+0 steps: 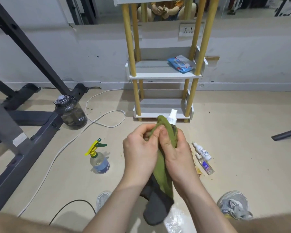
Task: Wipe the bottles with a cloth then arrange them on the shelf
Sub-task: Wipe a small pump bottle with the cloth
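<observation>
While the spray bottle [172,117] is held above the floor [242,132], in front of the lowest tier of the shelf [163,75], its body is wrapped in a green cloth [165,165] and only its white nozzle is exposed. The grip of the left hand [139,148] is clamped on the cloth; that of the right hand [175,153] is closed round the cloth-covered bottle. Two small bottles [202,151] are laid on the floor just right of the hands, a trigger sprayer [99,161] is stood to their left, and a blue packet [181,63] is seen on the middle tier.
</observation>
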A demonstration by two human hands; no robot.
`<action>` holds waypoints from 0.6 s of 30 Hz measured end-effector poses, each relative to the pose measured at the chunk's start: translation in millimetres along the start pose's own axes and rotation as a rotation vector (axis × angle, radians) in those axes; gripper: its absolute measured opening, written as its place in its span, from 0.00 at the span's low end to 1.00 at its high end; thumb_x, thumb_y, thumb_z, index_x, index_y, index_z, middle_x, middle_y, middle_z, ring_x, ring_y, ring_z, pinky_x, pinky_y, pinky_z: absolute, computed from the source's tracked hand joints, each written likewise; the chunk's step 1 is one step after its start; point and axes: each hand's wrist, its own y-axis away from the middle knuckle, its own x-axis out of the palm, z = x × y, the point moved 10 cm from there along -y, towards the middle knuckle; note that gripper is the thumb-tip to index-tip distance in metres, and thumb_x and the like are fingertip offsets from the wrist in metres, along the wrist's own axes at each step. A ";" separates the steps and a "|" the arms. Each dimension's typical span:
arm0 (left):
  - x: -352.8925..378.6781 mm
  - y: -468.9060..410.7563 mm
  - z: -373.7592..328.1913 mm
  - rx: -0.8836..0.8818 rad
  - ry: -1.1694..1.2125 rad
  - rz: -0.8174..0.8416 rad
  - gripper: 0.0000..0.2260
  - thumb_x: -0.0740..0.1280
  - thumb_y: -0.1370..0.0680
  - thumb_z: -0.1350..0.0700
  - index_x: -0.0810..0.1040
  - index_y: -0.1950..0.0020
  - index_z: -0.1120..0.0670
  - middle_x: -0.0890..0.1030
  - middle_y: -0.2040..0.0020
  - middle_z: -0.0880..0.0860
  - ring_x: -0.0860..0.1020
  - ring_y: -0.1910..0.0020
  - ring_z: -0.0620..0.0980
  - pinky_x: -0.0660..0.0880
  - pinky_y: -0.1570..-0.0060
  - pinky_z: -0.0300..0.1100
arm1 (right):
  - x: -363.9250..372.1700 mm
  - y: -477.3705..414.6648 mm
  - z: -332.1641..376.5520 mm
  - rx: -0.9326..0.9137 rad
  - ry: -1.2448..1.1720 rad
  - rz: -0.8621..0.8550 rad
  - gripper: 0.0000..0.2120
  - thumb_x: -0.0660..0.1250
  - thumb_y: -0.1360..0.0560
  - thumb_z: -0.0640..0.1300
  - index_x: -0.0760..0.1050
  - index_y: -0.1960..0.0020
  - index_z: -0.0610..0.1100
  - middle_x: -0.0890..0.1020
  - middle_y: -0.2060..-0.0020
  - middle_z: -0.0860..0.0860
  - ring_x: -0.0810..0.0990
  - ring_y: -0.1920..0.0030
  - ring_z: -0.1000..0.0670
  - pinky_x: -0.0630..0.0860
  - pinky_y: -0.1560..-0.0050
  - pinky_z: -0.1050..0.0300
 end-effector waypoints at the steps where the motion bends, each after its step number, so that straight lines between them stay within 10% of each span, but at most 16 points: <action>1: 2.3 -5.0 6.1 -0.061 0.077 0.043 0.06 0.72 0.24 0.49 0.84 0.59 0.49 0.84 0.64 0.42 0.79 0.64 0.39 0.76 0.57 0.37 | 1.4 -1.0 -2.0 0.013 -0.003 0.036 0.25 0.67 0.28 0.68 0.76 0.43 0.48 0.85 0.50 0.49 0.84 0.46 0.49 0.78 0.43 0.46; 5: 7.3 -13.9 18.2 -0.100 0.152 0.202 0.18 0.69 0.24 0.41 0.85 0.56 0.55 0.85 0.60 0.58 0.78 0.62 0.51 0.79 0.53 0.57 | -3.0 -5.1 -6.9 0.131 -0.212 0.075 0.19 0.72 0.28 0.54 0.78 0.42 0.45 0.86 0.50 0.44 0.85 0.48 0.42 0.81 0.45 0.42; 9: -0.6 -7.8 13.9 -0.006 -0.012 0.150 0.17 0.65 0.21 0.43 0.82 0.59 0.55 0.79 0.66 0.60 0.77 0.65 0.61 0.81 0.63 0.51 | -20.3 -11.6 -3.1 0.135 -0.184 0.012 0.14 0.69 0.24 0.50 0.80 0.42 0.43 0.86 0.51 0.42 0.85 0.50 0.41 0.82 0.49 0.43; 13: -13.4 -6.5 26.3 -0.094 -0.045 0.076 0.18 0.70 0.23 0.45 0.82 0.64 0.58 0.76 0.70 0.61 0.70 0.69 0.50 0.70 0.66 0.48 | -31.8 -11.5 -18.4 0.239 -0.280 -0.056 0.14 0.63 0.19 0.49 0.83 0.47 0.40 0.86 0.53 0.41 0.86 0.54 0.43 0.81 0.51 0.48; 18: 3.7 4.8 39.6 -0.504 0.733 0.290 0.16 0.68 0.25 0.51 0.84 0.48 0.63 0.85 0.50 0.63 0.84 0.53 0.58 0.81 0.50 0.50 | -41.2 -13.6 -12.7 0.175 -0.195 -0.062 0.10 0.60 0.17 0.47 0.80 0.45 0.48 0.86 0.54 0.50 0.85 0.57 0.51 0.80 0.59 0.56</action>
